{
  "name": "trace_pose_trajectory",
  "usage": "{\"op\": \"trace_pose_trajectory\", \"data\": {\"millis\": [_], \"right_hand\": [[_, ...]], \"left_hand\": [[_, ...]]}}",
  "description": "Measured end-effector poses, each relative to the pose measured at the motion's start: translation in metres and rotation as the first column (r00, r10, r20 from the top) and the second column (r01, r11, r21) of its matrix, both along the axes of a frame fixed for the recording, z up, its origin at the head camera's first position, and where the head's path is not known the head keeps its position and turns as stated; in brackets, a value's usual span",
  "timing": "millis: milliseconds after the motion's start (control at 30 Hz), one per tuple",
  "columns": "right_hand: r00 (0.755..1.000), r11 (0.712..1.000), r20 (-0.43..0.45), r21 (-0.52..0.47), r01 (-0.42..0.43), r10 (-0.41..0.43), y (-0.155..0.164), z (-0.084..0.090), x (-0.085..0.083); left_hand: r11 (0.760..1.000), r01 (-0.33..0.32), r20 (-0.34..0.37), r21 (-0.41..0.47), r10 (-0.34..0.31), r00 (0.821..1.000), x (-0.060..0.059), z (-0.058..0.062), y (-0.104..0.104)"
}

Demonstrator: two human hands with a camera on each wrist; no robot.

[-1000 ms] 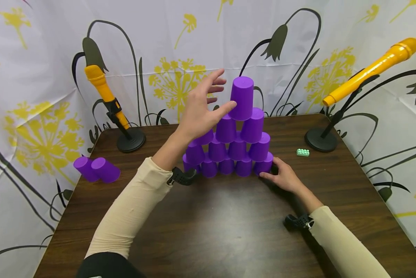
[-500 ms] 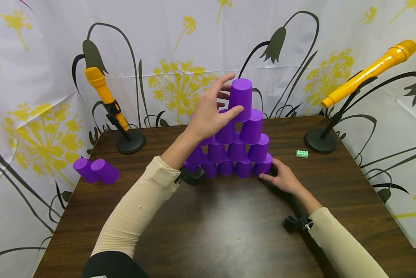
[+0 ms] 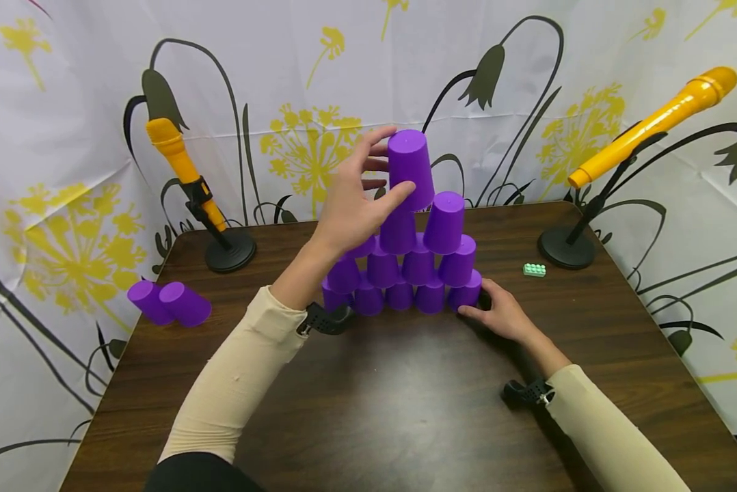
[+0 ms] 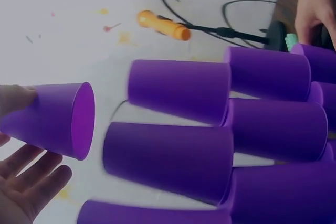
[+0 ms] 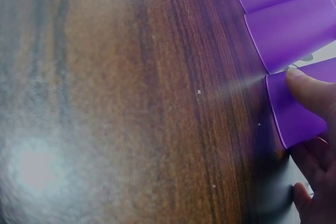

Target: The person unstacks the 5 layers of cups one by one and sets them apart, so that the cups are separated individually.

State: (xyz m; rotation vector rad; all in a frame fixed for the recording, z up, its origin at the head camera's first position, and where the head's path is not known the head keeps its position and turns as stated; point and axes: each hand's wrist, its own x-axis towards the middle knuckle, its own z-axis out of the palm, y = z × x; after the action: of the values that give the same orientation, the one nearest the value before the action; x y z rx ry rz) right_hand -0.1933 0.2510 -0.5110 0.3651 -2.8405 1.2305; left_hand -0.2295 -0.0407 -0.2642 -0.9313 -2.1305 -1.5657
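Observation:
My left hand (image 3: 353, 205) grips an upside-down purple cup (image 3: 410, 164), thumb in front and fingers along its far side. In the left wrist view this cup (image 4: 50, 116) hangs apart from the top row, its open rim facing the stack. Below it, upside-down purple cups (image 3: 399, 236) form a stepped pyramid of several rows. My left forearm and hand hide part of its left side. At the lower right corner my right hand (image 3: 506, 314) holds the end cup (image 3: 463, 294) of the bottom row; the right wrist view shows the thumb on that cup (image 5: 294, 111).
Two more purple cups (image 3: 186, 305) stand side by side near the left table edge. Yellow microphones on black stands flank the pyramid, one at the left (image 3: 184, 171), one at the right (image 3: 651, 130). A mint-green toy brick (image 3: 534, 270) lies right of the pyramid on the dark wooden table (image 3: 405, 410).
My left hand reached the top cup, closed on it and moved it slightly left, off its spot between the two cups below. My right hand stays at the bottom corner cup.

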Motion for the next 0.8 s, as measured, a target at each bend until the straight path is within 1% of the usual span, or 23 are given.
{"op": "trace_pose_trajectory", "data": {"millis": [67, 133, 200, 267, 333, 400, 433, 467, 533, 600, 700, 800], "right_hand": [[1.0, 1.0, 0.0, 0.003, -0.001, 0.001, 0.0, 0.0, 0.0], [1.0, 1.0, 0.0, 0.004, -0.003, 0.003, 0.0, 0.001, 0.0], [1.0, 1.0, 0.0, 0.004, -0.004, 0.004, 0.0, 0.002, 0.001], [1.0, 1.0, -0.001, 0.005, -0.004, 0.004, -0.001, 0.002, 0.001], [1.0, 1.0, -0.003, 0.007, -0.005, 0.005, -0.001, 0.003, 0.001], [1.0, 1.0, -0.006, 0.009, -0.005, 0.005, 0.0, 0.003, 0.001], [1.0, 1.0, -0.006, 0.009, -0.005, 0.005, -0.001, 0.003, 0.001], [1.0, 1.0, -0.008, 0.009, -0.004, 0.004, 0.0, 0.003, 0.001], [1.0, 1.0, -0.012, 0.01, -0.004, 0.004, 0.0, 0.003, 0.0], [1.0, 1.0, -0.014, 0.009, -0.002, 0.002, 0.0, 0.003, 0.0], [1.0, 1.0, -0.011, 0.005, 0.001, -0.001, -0.001, 0.003, 0.001], [1.0, 1.0, -0.006, -0.002, 0.003, -0.003, -0.001, 0.003, 0.002]], "left_hand": [[0.999, -0.015, 0.002, 0.046, 0.015, 1.0, 0.013, 0.008, -0.011], [0.994, -0.051, -0.005, 0.092, 0.051, 0.999, 0.025, 0.013, -0.025], [0.986, -0.099, -0.02, 0.13, 0.102, 0.995, 0.034, 0.013, -0.042], [0.974, -0.15, -0.035, 0.169, 0.158, 0.987, 0.037, 0.008, -0.061], [0.957, -0.215, -0.04, 0.196, 0.227, 0.973, 0.039, -0.001, -0.083], [0.935, -0.293, -0.033, 0.202, 0.305, 0.952, 0.04, -0.013, -0.106], [0.919, -0.336, -0.018, 0.205, 0.346, 0.938, 0.04, -0.021, -0.117], [0.902, -0.385, -0.007, 0.197, 0.394, 0.919, 0.039, -0.03, -0.129], [0.858, -0.485, 0.016, 0.167, 0.49, 0.872, 0.036, -0.053, -0.152], [0.812, -0.572, 0.031, 0.114, 0.573, 0.819, 0.034, -0.078, -0.174], [0.748, -0.663, 0.039, 0.03, 0.662, 0.749, 0.032, -0.117, -0.2], [0.688, -0.724, 0.047, -0.044, 0.726, 0.686, 0.036, -0.149, -0.219]]}}
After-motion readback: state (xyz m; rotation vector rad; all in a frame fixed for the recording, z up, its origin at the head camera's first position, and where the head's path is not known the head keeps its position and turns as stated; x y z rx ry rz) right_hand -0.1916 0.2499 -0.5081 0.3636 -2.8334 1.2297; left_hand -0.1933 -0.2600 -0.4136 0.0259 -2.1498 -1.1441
